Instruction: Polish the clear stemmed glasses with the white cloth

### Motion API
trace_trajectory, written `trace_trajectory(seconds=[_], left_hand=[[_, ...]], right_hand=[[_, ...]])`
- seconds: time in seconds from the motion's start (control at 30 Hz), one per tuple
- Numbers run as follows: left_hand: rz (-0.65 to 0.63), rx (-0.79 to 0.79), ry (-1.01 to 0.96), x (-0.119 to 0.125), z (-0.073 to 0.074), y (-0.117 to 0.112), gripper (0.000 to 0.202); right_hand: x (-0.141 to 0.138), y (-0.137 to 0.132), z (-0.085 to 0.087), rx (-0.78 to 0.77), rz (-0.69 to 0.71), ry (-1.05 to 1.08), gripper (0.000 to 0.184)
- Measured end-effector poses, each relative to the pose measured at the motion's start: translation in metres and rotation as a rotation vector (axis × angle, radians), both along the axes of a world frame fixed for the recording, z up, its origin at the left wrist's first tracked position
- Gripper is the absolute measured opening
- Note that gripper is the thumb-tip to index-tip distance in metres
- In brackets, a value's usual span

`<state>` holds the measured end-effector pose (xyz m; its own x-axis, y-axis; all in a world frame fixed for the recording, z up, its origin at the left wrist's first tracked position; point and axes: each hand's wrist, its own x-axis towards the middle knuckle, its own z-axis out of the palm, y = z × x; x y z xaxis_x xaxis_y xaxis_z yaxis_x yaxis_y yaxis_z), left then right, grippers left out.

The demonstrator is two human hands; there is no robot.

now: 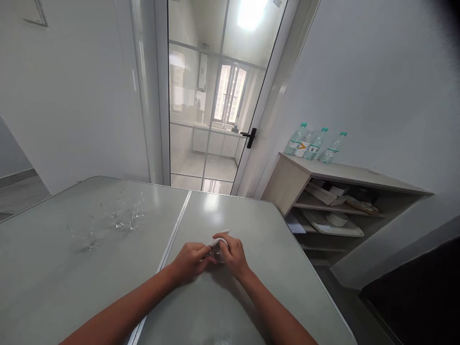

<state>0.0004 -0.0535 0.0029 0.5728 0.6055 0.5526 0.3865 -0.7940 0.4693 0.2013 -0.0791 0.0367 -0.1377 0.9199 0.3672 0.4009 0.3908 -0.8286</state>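
Low over the table (251, 297), my two hands meet around a clear glass (218, 256). My left hand (193, 259) grips the glass from the left, its fingers closed. My right hand (233, 256) is closed on a folded white cloth (214, 242), which lies against the glass; whether it is fabric or paper I cannot tell. Fingers and cloth hide much of the glass. Further left on the table stand several clear glasses (132, 223), hard to make out against the grey top.
A white seam strip (176, 227) crosses the table. To the right, a wooden shelf unit (291, 179) carries several green-capped plastic bottles (330, 151) on top, with boxes and trays inside. Beyond the table is a glazed door (201, 143) with a black handle (250, 138).
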Motion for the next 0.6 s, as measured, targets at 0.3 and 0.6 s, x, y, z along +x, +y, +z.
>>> trace_trajectory(seconds=[0.3,0.6], left_hand=[[0.107,-0.583,-0.499,0.01,0.014,0.005,0.041],[0.035,-1.059,-0.819,0.014,0.025,0.009,0.05]], right_hand=[[-0.011,-0.005,-0.003,-0.492,0.137,0.951,0.053],[-0.01,-0.015,-0.024,0.021,-0.074,0.413,0.051]])
